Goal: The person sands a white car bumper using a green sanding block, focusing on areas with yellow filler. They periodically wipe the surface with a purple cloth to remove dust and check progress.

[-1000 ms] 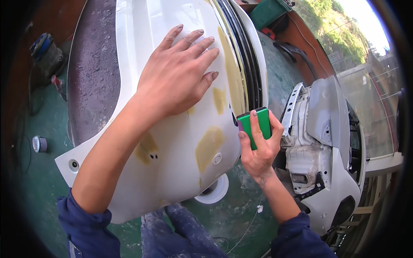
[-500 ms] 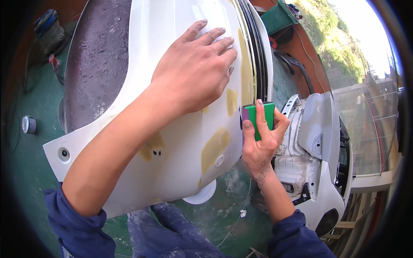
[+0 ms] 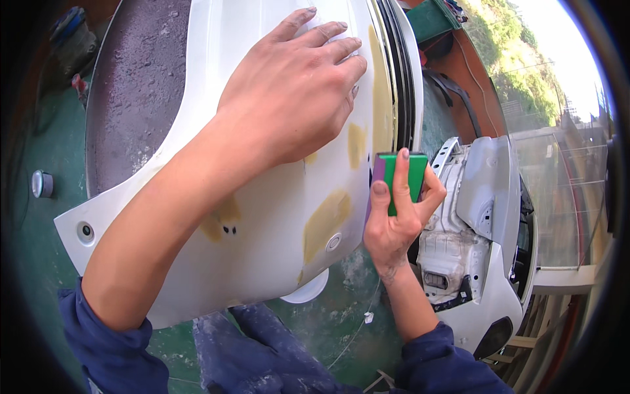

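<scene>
A white car body panel [image 3: 269,262] with beige filler patches [image 3: 328,220] lies in front of me, its dark textured underside or lining [image 3: 141,92] at the left. My left hand [image 3: 298,88] rests palm down on its upper part, fingers slightly spread, holding nothing. At the panel's right edge, beside the black trim strip [image 3: 403,85], my right hand [image 3: 397,226] grips a green sanding block [image 3: 415,174] with a purple side layer. Thumb and fingers press round the block. Its contact face against the edge is mostly hidden.
A second white car body [image 3: 459,256] stands on the right. On the green floor are a small can [image 3: 42,184] at far left and a white round lid or bucket [image 3: 308,289] under the panel. A thin cord [image 3: 354,338] runs near my legs; a green bin [image 3: 430,23] stands at the back.
The view has shifted slightly, so the panel's lower left appears farther left. My right hand and the sanding block sit slightly farther right in the picture. Both hands keep their hold and pose.
</scene>
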### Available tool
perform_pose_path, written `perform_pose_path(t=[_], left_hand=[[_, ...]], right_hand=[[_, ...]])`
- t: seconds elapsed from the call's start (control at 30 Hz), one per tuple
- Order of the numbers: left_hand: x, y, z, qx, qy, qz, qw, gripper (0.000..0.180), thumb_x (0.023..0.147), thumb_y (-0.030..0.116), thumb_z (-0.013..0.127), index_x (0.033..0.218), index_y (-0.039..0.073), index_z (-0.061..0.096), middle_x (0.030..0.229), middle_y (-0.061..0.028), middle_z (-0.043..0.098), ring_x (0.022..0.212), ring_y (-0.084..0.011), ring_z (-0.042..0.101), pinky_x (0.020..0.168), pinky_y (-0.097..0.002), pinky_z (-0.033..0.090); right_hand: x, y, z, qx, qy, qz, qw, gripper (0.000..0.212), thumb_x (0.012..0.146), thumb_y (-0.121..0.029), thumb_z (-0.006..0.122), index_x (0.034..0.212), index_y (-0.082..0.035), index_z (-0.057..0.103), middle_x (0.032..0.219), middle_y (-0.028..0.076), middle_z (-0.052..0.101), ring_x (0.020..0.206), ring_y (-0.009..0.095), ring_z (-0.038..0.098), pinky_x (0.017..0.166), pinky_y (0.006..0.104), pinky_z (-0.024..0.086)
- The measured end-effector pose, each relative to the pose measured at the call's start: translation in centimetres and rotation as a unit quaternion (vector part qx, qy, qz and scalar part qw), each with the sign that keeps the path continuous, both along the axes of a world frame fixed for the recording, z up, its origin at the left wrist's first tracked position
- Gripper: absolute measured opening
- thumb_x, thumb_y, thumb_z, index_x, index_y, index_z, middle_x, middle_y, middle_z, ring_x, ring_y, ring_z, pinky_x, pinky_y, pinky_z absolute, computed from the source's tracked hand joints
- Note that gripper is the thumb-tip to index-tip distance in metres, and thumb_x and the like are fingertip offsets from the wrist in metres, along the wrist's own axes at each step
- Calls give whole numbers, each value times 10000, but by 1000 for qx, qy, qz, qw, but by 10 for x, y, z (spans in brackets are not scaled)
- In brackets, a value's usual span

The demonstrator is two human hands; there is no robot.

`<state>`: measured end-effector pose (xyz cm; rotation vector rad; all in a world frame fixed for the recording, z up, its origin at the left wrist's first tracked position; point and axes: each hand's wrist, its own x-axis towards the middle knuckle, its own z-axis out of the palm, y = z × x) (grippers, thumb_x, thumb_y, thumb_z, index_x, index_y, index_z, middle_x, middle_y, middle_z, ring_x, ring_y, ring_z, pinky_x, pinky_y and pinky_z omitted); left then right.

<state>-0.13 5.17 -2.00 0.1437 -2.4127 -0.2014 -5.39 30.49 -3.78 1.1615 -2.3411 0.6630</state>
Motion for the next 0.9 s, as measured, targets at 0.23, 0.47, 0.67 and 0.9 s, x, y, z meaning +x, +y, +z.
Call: perform_pose_path(t=[0.23, 0.47, 0.67, 0.9], left_hand=[[-10, 10, 5, 17, 3, -7, 1000, 366, 1020, 193, 619, 1346, 63, 723, 1497, -111, 676, 1496, -267, 540, 1333, -501, 298], [-8, 7, 6, 23, 8, -14, 1000, 369, 1010, 193, 631, 1347, 72, 719, 1484, -95, 686, 1487, -260, 550, 1330, -500, 305], [-3, 7, 2, 27, -8, -8, 1000, 351, 1001, 182, 632, 1318, 71, 735, 1484, -100, 686, 1480, -261, 557, 1329, -498, 311], [-11, 9, 6, 27, 19, -7, 999, 359, 996, 182, 628, 1318, 65, 735, 1477, -106, 691, 1479, -267, 559, 1324, -500, 318]], right_hand=[[6, 29, -4, 25, 33, -3, 999, 476, 1038, -145, 706, 1491, -4, 676, 1358, 216, 481, 1210, 349, 510, 1087, 435, 426], [21, 64, -22, 29, 21, 7, 999, 475, 1036, -140, 702, 1489, 0, 676, 1406, 227, 454, 1214, 360, 516, 1084, 448, 439], [-2, 5, 2, 14, 12, -19, 1000, 530, 962, -152, 800, 1474, -50, 705, 1383, 266, 502, 1205, 409, 570, 1032, 465, 509], [-11, 22, 7, 37, 61, 0, 997, 516, 959, -143, 805, 1462, -62, 718, 1370, 271, 509, 1197, 415, 596, 997, 475, 557]])
